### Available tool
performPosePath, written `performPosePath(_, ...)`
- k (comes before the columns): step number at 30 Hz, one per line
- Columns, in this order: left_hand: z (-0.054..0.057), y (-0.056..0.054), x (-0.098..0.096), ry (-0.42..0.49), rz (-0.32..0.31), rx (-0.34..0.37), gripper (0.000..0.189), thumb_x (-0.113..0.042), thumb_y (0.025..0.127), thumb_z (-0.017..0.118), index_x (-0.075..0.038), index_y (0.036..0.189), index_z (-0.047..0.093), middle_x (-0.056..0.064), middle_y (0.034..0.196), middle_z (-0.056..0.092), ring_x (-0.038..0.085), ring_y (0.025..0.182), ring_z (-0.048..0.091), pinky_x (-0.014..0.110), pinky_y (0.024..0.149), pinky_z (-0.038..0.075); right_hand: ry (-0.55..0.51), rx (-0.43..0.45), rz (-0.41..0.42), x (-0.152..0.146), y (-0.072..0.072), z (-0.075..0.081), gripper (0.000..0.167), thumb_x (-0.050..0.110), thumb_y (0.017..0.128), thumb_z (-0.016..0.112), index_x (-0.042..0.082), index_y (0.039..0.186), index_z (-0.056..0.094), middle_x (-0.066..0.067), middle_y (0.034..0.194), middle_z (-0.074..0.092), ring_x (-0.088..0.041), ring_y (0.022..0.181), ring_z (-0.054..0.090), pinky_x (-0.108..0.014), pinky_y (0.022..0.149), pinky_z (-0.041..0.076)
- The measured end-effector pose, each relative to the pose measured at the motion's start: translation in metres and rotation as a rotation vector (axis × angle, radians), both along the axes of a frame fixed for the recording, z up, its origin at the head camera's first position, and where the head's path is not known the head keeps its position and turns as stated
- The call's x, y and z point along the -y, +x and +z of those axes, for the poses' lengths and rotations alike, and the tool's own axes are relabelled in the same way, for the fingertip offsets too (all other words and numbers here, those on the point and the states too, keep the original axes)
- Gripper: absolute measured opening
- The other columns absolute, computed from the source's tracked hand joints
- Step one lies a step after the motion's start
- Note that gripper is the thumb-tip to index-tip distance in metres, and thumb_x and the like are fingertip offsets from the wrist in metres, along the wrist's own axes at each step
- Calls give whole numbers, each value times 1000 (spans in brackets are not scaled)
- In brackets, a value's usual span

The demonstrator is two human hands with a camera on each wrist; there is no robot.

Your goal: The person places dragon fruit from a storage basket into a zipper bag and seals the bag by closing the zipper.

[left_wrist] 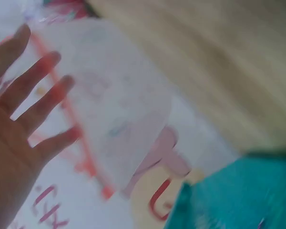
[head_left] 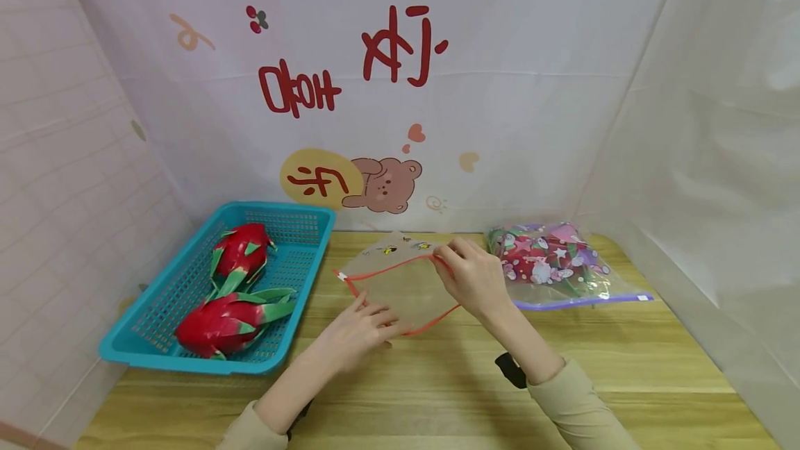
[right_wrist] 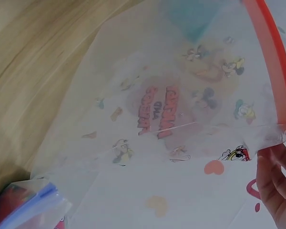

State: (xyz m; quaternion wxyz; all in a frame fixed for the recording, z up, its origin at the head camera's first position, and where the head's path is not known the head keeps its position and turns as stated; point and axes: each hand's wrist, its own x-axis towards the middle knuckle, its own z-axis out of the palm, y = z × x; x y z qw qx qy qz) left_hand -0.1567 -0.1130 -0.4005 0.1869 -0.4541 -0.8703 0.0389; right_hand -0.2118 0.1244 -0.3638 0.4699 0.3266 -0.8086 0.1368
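A person holds a thin see-through zip bag [head_left: 394,290] over the wooden table [head_left: 406,394], in between a blue-green basket and a fuller bag. The bag has red edges and little cartoon pictures, and no fruit shows inside it. The right hand [head_left: 473,276] pinches the bag by its red edge, finger and thumb close together, probably because such floppy plastic would fold over by itself. The left hand [head_left: 361,330] is by the other end of the mouth, its fingers straight and spread apart, maybe so the two red edges stay wide. The left wrist view is blurry, so it is hard to say if those fingertips touch the red edge or are just beside it. On the left, one dragon fruit [head_left: 244,253] and another dragon fruit [head_left: 221,325] lie in the blue-green basket [head_left: 187,364], which seems a handy spot near the left hand. The fuller bag [head_left: 544,262], with a purple zip, lies on the right, likely so it is out of the way.
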Motion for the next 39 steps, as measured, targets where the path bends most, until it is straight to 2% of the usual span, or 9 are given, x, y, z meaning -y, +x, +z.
performPosePath(4, 29, 11, 26, 99, 0, 137, 45, -32, 81, 72, -20, 124, 62, 0, 115, 68, 21, 112, 61, 44, 97, 49, 2, -11, 2, 0, -1, -1, 10, 16, 76, 77, 13, 81, 68, 1, 68, 57, -14, 55, 53, -26, 40, 41)
performPosePath(6, 45, 15, 47, 137, 63, 201, 47, -32, 81, 73, -16, 125, 62, 3, 117, 67, 23, 112, 61, 42, 95, 50, 2, -8, -4, -1, 0, -1, 10, 16, 76, 77, 13, 81, 68, 1, 68, 56, -14, 55, 53, -26, 39, 40)
performPosePath(10, 74, 15, 97, 147, 315, 403, 60, -34, 80, 74, -14, 134, 54, 12, 128, 60, 33, 118, 55, 47, 88, 53, 11, 11, -17, -3, 0, -1, 10, 17, 76, 77, 13, 82, 68, 1, 68, 56, -14, 54, 53, -26, 39, 39)
performPosePath(13, 81, 4, 134, 91, 496, 564, 75, -36, 77, 76, -12, 140, 45, 24, 136, 50, 46, 121, 47, 54, 82, 52, 14, 19, -25, -5, 1, -1, 10, 17, 76, 77, 13, 82, 68, 2, 67, 55, -14, 53, 52, -26, 38, 38)
performPosePath(18, 67, -19, 187, -6, 607, 756, 91, -38, 70, 80, -3, 142, 37, 37, 137, 37, 57, 121, 36, 62, 83, 48, 15, 20, -21, -6, 0, -3, 11, 17, 76, 77, 13, 81, 68, 1, 67, 55, -13, 51, 51, -26, 38, 38)
performPosePath(25, 40, -26, 218, 104, 585, 913, 99, -35, 62, 86, -3, 141, 36, 35, 130, 40, 55, 116, 37, 54, 77, 53, 18, 31, -16, -6, 0, -5, 10, 17, 76, 76, 13, 80, 68, 2, 67, 55, -11, 49, 50, -25, 38, 38)
performPosePath(29, 32, -23, 223, 161, 551, 908, 100, -31, 55, 90, -8, 138, 39, 27, 121, 45, 49, 109, 43, 47, 69, 55, 18, 33, -12, -7, 0, -6, 10, 16, 76, 76, 14, 79, 68, 2, 67, 56, -11, 49, 49, -24, 38, 37)
performPosePath(34, 29, -20, 223, 174, 520, 824, 93, -33, 56, 89, -10, 135, 44, 19, 114, 51, 40, 104, 48, 41, 65, 54, 18, 22, -1, -8, 0, -7, 10, 16, 76, 77, 14, 79, 67, 3, 67, 56, -11, 50, 49, -24, 39, 37)
performPosePath(39, 28, -16, 223, 210, 495, 787, 86, -34, 60, 86, -12, 134, 47, 25, 119, 49, 40, 104, 48, 38, 64, 54, 21, 17, 11, -7, 0, -7, 10, 16, 75, 77, 14, 78, 68, 2, 67, 57, -11, 52, 52, -25, 41, 41)
